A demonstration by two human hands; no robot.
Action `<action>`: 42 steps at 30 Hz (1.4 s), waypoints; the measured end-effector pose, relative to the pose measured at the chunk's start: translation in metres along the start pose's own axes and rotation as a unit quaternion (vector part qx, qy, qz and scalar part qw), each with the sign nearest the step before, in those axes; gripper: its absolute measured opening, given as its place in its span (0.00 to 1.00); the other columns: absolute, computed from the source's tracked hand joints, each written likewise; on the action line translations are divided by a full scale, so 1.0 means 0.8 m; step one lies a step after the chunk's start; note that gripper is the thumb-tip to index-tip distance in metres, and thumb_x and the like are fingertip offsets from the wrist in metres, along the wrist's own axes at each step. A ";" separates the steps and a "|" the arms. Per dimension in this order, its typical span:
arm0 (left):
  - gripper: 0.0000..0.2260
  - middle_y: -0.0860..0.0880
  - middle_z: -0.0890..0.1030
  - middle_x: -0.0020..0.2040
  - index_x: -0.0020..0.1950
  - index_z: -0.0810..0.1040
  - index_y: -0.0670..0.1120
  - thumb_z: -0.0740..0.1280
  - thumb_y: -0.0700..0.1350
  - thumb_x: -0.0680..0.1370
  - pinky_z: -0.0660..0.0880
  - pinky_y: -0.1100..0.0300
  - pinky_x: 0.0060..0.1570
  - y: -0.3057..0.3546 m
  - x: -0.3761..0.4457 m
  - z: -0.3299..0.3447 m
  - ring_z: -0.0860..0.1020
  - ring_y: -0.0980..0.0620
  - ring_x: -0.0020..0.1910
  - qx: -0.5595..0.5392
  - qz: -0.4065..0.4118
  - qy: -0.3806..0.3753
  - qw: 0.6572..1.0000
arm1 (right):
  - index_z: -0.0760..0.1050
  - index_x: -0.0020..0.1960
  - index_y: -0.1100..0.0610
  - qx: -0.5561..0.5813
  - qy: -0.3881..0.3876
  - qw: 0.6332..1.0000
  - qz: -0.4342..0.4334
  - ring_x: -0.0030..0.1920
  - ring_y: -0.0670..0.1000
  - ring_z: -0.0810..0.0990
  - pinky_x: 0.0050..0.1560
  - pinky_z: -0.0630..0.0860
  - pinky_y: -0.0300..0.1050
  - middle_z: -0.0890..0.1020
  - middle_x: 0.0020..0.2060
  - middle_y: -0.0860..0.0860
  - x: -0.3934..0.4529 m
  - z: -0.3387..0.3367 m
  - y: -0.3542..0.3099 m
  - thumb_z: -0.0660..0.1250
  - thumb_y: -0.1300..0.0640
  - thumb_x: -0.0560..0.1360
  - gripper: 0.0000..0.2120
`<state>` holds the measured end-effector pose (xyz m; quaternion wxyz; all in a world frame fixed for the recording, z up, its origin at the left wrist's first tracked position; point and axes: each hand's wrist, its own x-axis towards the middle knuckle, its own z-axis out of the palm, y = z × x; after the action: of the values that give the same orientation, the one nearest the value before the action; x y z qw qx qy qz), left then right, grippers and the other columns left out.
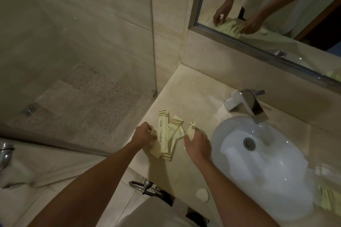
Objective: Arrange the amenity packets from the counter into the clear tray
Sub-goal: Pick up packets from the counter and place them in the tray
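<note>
I see my left hand (144, 133) and right hand (197, 143) on the counter (186, 96), either side of a loose pile of amenity packets (168, 139) near its front left edge. Each hand pinches a packet. The clear tray (327, 188), blurred, sits at the counter's right end beyond the sink (262, 167).

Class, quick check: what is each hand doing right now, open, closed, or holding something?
Left hand: fingers curled round a packet at the left edge of the pile of packets.
Right hand: pinching the rightmost packet.
</note>
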<state>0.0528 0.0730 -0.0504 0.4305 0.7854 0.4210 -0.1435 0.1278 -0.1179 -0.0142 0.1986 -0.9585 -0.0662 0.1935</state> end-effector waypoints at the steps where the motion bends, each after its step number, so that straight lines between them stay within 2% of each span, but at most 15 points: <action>1: 0.10 0.43 0.82 0.49 0.48 0.78 0.42 0.74 0.41 0.70 0.78 0.55 0.47 0.002 0.000 0.003 0.80 0.45 0.48 -0.005 -0.007 -0.002 1.000 | 0.76 0.56 0.56 0.003 -0.001 1.000 0.001 0.52 0.59 0.80 0.49 0.75 0.48 0.81 0.52 0.56 -0.001 -0.002 0.000 0.64 0.48 0.76 0.14; 6: 0.05 0.45 0.80 0.48 0.46 0.81 0.39 0.72 0.39 0.72 0.76 0.55 0.50 0.000 -0.005 0.007 0.79 0.47 0.50 -0.056 -0.049 -0.031 0.997 | 0.77 0.56 0.56 0.012 -0.004 1.000 -0.003 0.52 0.59 0.79 0.48 0.74 0.47 0.81 0.52 0.56 -0.004 -0.009 0.004 0.64 0.49 0.75 0.14; 10: 0.07 0.44 0.77 0.42 0.41 0.76 0.41 0.65 0.44 0.76 0.72 0.58 0.34 0.006 -0.016 -0.003 0.75 0.47 0.39 -0.062 -0.040 -0.037 0.997 | 0.76 0.56 0.57 0.008 -0.018 1.000 -0.004 0.53 0.60 0.79 0.50 0.75 0.49 0.80 0.54 0.57 -0.005 -0.018 0.008 0.64 0.48 0.75 0.15; 13: 0.11 0.43 0.76 0.40 0.38 0.72 0.42 0.61 0.45 0.78 0.71 0.56 0.35 0.016 -0.029 -0.013 0.75 0.45 0.39 -0.049 -0.004 0.012 0.999 | 0.75 0.58 0.57 0.004 -0.033 0.999 -0.009 0.55 0.61 0.78 0.52 0.75 0.50 0.79 0.55 0.58 -0.005 -0.030 0.010 0.63 0.48 0.75 0.16; 16: 0.10 0.41 0.79 0.42 0.37 0.69 0.44 0.60 0.45 0.78 0.76 0.51 0.39 0.030 -0.040 -0.026 0.79 0.42 0.42 0.011 0.051 0.061 0.997 | 0.73 0.57 0.56 0.003 -0.054 0.998 -0.030 0.55 0.61 0.77 0.51 0.74 0.50 0.79 0.55 0.57 -0.003 -0.045 0.017 0.63 0.50 0.74 0.14; 18: 0.09 0.42 0.78 0.39 0.37 0.67 0.45 0.60 0.44 0.77 0.75 0.52 0.37 0.044 -0.048 -0.033 0.78 0.42 0.39 0.054 0.086 0.100 0.990 | 0.73 0.54 0.55 0.005 -0.062 0.997 -0.043 0.54 0.60 0.78 0.49 0.75 0.49 0.79 0.53 0.57 -0.002 -0.055 0.025 0.63 0.51 0.74 0.12; 21: 0.06 0.45 0.75 0.36 0.40 0.66 0.45 0.60 0.42 0.76 0.70 0.54 0.33 0.067 -0.058 -0.039 0.76 0.42 0.37 0.115 0.144 0.155 0.971 | 0.73 0.58 0.55 0.018 -0.078 0.995 -0.054 0.56 0.60 0.77 0.50 0.73 0.48 0.79 0.55 0.57 -0.001 -0.070 0.042 0.66 0.50 0.74 0.16; 24: 0.04 0.45 0.75 0.37 0.43 0.65 0.46 0.60 0.41 0.75 0.69 0.55 0.31 0.102 -0.073 -0.028 0.75 0.42 0.36 0.136 0.190 0.161 0.959 | 0.73 0.62 0.55 0.048 -0.081 0.994 -0.055 0.57 0.59 0.76 0.53 0.75 0.48 0.79 0.57 0.57 0.000 -0.090 0.074 0.67 0.48 0.73 0.19; 27: 0.05 0.41 0.77 0.36 0.46 0.64 0.46 0.60 0.41 0.75 0.72 0.52 0.29 0.137 -0.087 -0.002 0.77 0.40 0.34 0.122 0.226 0.122 0.959 | 0.70 0.67 0.55 0.061 -0.079 0.994 -0.049 0.62 0.58 0.74 0.59 0.73 0.49 0.76 0.62 0.56 -0.002 -0.113 0.111 0.66 0.48 0.75 0.23; 30: 0.04 0.42 0.78 0.36 0.47 0.68 0.47 0.60 0.38 0.76 0.72 0.56 0.27 0.175 -0.109 0.042 0.77 0.39 0.34 0.103 0.266 0.028 0.958 | 0.69 0.69 0.56 0.072 -0.065 0.994 -0.043 0.64 0.57 0.72 0.60 0.71 0.49 0.76 0.64 0.55 -0.006 -0.141 0.157 0.63 0.48 0.78 0.22; 34: 0.08 0.41 0.81 0.43 0.39 0.78 0.44 0.61 0.37 0.76 0.78 0.53 0.41 0.225 -0.134 0.114 0.79 0.42 0.42 0.109 0.272 -0.042 0.955 | 0.67 0.69 0.57 0.076 -0.046 0.996 -0.024 0.63 0.58 0.73 0.57 0.71 0.48 0.74 0.63 0.58 -0.018 -0.182 0.226 0.60 0.50 0.80 0.20; 37: 0.11 0.42 0.79 0.41 0.35 0.77 0.44 0.60 0.36 0.75 0.73 0.62 0.33 0.256 -0.149 0.172 0.77 0.45 0.39 0.123 0.287 -0.084 0.946 | 0.66 0.70 0.54 0.075 -0.016 0.997 -0.001 0.64 0.59 0.72 0.59 0.70 0.49 0.74 0.64 0.57 -0.033 -0.214 0.284 0.60 0.52 0.80 0.20; 39: 0.12 0.43 0.78 0.40 0.34 0.76 0.44 0.60 0.36 0.75 0.71 0.66 0.26 0.274 -0.161 0.209 0.76 0.47 0.37 0.131 0.300 -0.108 0.939 | 0.71 0.65 0.52 0.083 0.007 0.997 0.002 0.59 0.58 0.75 0.54 0.72 0.49 0.77 0.58 0.55 -0.041 -0.232 0.322 0.62 0.55 0.78 0.16; 41: 0.11 0.43 0.76 0.39 0.37 0.78 0.42 0.60 0.36 0.76 0.72 0.67 0.23 0.291 -0.170 0.243 0.76 0.48 0.36 0.127 0.311 -0.128 0.933 | 0.72 0.50 0.52 0.084 0.034 0.996 0.007 0.46 0.55 0.78 0.40 0.73 0.46 0.79 0.45 0.53 -0.049 -0.247 0.356 0.64 0.57 0.75 0.04; 42: 0.09 0.43 0.76 0.39 0.39 0.79 0.40 0.61 0.36 0.77 0.72 0.68 0.23 0.297 -0.175 0.256 0.76 0.49 0.34 0.126 0.316 -0.136 0.931 | 0.70 0.45 0.51 0.078 0.046 0.996 0.009 0.41 0.54 0.77 0.35 0.70 0.45 0.78 0.40 0.51 -0.052 -0.254 0.370 0.64 0.58 0.74 0.03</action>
<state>0.1826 -0.2309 0.0437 0.4043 0.8986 0.0670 -0.1569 0.1850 -0.4687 0.0514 0.2737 -0.9486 -0.0335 0.1551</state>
